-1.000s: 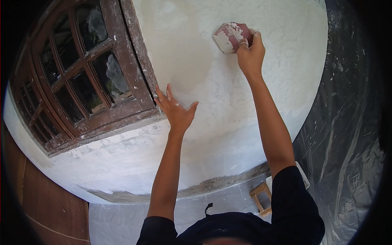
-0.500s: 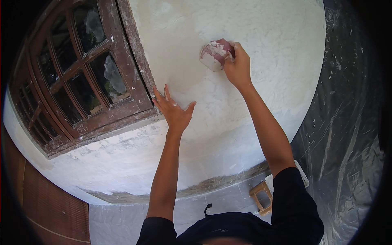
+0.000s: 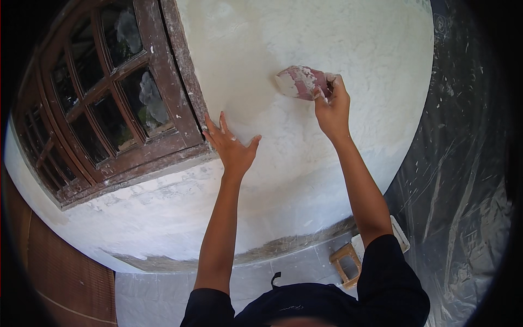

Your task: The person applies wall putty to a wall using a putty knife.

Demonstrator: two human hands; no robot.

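Note:
My right hand (image 3: 333, 109) grips a dark red putty spreader (image 3: 303, 83) by its right end, thumb on the near side. White filler is smeared over its face and left end. The spreader is at the pale plastered wall (image 3: 283, 147); whether its edge touches cannot be told. My left hand (image 3: 233, 150) is open, fingers spread, against the wall beside the window frame's lower right corner. Specks of white filler show on its fingers.
A brown wooden window (image 3: 109, 103) with glass panes fills the left. Dark plastic sheeting (image 3: 452, 136) hangs along the right. Below stand a yellowish stool (image 3: 344, 267) and a white object (image 3: 400, 234) partly behind my arm. Grey sheeting (image 3: 158, 294) covers the floor.
My right hand has moved right and a little down with the spreader, which is now turned more edge-on. My left hand has stayed in place.

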